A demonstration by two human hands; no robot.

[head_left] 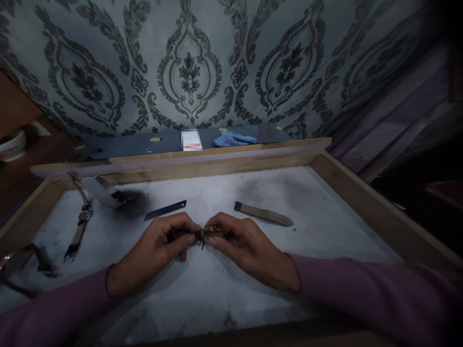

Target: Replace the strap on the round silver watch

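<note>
Over the middle of the tray, my right hand [246, 243] is closed around a watch [210, 233], its case between thumb and fingers. My left hand [155, 246] pinches a dark watch strap [197, 234] right against the case. Whether strap and case are joined is hidden by my fingertips. A thin dark piece [203, 245] pokes out below the case. Beyond my right hand lies a loose strap half [265, 214], light underside up, with a row of holes. A dark flat blade [165, 210] with a small hole at one end rests beyond my left hand.
Wooden walls edge the white tray [321, 226]. Along its left side lie a watch with a strap [84, 217], a grey strap-like band [103, 190] and another dark-strapped watch [27, 258]. A blue cloth [235, 139] and a small white packet [191, 140] sit behind the back wall.
</note>
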